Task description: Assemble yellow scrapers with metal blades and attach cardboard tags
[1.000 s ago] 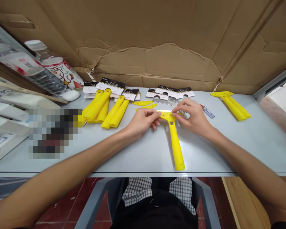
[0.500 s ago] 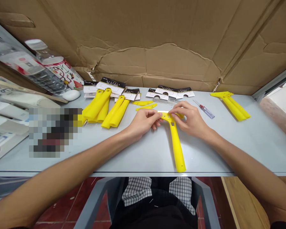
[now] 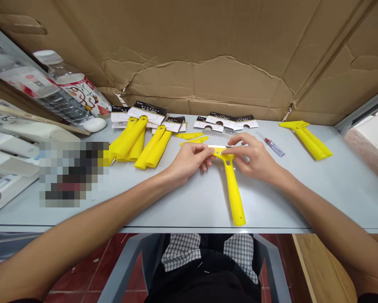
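Observation:
A yellow scraper [image 3: 234, 189] lies in front of me, its handle pointing toward the table's front edge and its head away from me. My left hand [image 3: 193, 160] pinches the left end of the head between thumb and fingers. At the right end, my right hand [image 3: 252, 155] is closed around the head, one fingertip on a small screw there. Part of the head is hidden by that hand. A metal blade strip shows along the top of the head. Just behind lie two loose yellow cover pieces [image 3: 194, 141] and thin metal blades [image 3: 218, 134].
Yellow handles [image 3: 154, 147] with black-and-white cards [image 3: 147, 112] lie at left. More cards [image 3: 222, 119] are at the back. A small screwdriver [image 3: 272, 145] and further yellow scraper handles [image 3: 311, 141] lie right. Bottles [image 3: 78, 90] stand back left, before a cardboard wall [image 3: 239, 80].
My right fingers have shifted slightly on the scraper head, from a pinch near the screw to one fingertip laid on it. My left hand stays in place.

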